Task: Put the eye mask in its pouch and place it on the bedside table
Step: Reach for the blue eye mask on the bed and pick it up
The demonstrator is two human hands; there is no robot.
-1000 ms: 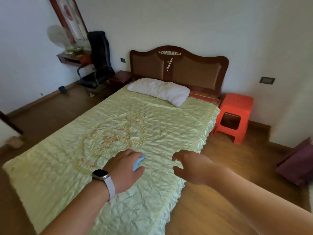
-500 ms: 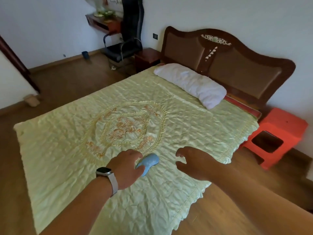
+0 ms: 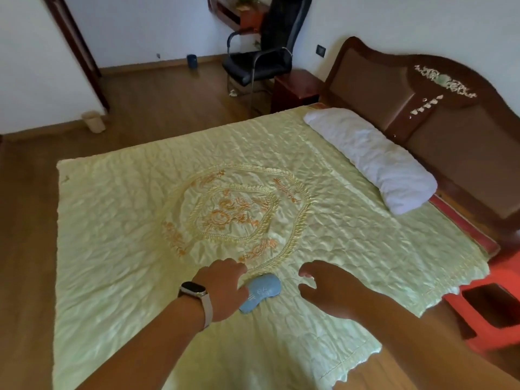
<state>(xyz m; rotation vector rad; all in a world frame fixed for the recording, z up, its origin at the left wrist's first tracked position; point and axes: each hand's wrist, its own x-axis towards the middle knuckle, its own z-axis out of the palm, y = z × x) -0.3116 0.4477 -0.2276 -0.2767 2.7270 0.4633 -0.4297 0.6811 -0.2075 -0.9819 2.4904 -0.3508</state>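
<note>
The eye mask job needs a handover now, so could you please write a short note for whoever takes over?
Left hand: on the left end of the light blue fabric eye mask, grip hidden.
Right hand: open, empty, beside the mask, apart from it.
Mask lies on the pale green quilted bedspread near the bed's edge.
Pouch: not visible.
Dark red wooden bedside table stands beyond the bed.
Done: nothing yet. Left: pick up, pouch, place.
</note>
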